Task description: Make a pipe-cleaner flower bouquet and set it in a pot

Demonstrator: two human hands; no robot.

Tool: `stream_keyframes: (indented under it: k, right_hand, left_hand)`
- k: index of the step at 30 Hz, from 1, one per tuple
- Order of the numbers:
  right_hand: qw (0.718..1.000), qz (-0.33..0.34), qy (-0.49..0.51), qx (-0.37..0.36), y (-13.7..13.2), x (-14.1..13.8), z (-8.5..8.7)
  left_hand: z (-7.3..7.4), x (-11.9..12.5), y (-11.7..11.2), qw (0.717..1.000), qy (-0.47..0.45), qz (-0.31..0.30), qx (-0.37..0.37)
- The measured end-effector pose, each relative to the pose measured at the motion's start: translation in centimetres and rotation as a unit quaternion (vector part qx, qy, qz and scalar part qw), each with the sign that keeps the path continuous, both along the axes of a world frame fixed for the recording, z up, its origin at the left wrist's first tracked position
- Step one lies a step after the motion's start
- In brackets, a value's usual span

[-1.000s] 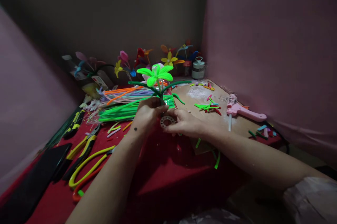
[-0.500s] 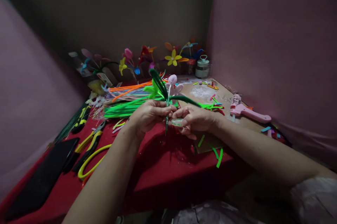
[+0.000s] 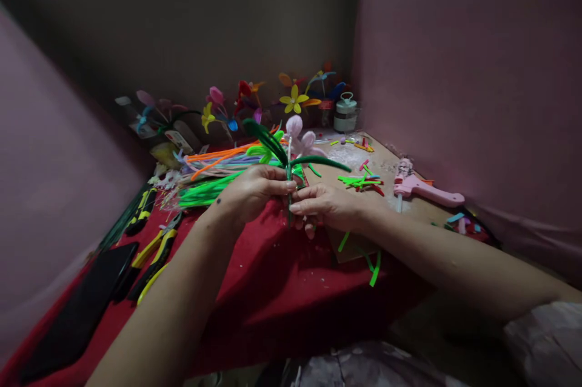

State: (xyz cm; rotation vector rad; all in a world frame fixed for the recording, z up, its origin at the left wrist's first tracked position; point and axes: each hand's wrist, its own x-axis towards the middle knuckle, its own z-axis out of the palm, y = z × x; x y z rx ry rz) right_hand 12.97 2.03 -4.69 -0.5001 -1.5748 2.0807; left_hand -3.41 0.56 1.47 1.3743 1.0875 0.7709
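My left hand (image 3: 257, 193) is closed round the stem of a pipe-cleaner flower (image 3: 277, 153) with bright green petals and dark green leaves, held tilted over the red cloth (image 3: 273, 278). My right hand (image 3: 330, 208) is closed just right of the stem, fingertips pinching at its lower part; what it holds is hidden. The stem's lower end pokes down between both hands.
A bundle of green, orange and purple pipe cleaners (image 3: 213, 174) lies behind the hands. Finished flowers (image 3: 291, 99) stand along the back wall beside a small jar (image 3: 345, 113). A pink glue gun (image 3: 425, 190) lies right; pliers (image 3: 154, 253) and a dark flat object (image 3: 82, 308) lie left.
The flower tipped from upright to leaning away. A small ring-like roll seen in my right hand earlier is now out of sight. Both hands stayed together on the stem.
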Motion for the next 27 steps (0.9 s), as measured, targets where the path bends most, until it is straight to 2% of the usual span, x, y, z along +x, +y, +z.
stream_keyframes:
  k: [3,7,11,15,18,23,27]
  right_hand:
    - [0.997,-0.03,0.042,-0.055,-0.1,0.2,-0.4]
    - [0.99,-0.096,0.075,-0.076,0.1,0.1,-0.8]
    - [0.991,-0.111,0.068,-0.016,0.2,0.1,-0.6]
    - [0.989,-0.109,-0.026,0.099,-0.2,0.6,0.8]
    - [0.987,-0.097,-0.065,0.11,-0.5,1.0,1.6]
    - [0.989,-0.078,-0.025,0.119,-0.2,1.6,0.5]
    - [0.992,-0.099,-0.034,0.068,0.0,2.3,-0.2]
  left_hand:
    - [0.3,-0.1,0.0,0.999,-0.036,-0.038,-0.014]
    - [0.2,0.9,-0.1,0.995,-0.091,-0.025,0.026]
    - [-0.1,2.2,-0.3,0.993,-0.097,0.022,0.068]
    - [-0.2,2.3,-0.1,0.994,-0.063,0.052,0.069]
    - [-0.4,2.1,0.3,0.996,-0.048,0.042,0.065]
    - [-1.3,2.3,1.0,0.996,-0.09,0.01,0.01]
    - [-2.4,2.9,2.0,0.987,-0.148,-0.022,-0.06]
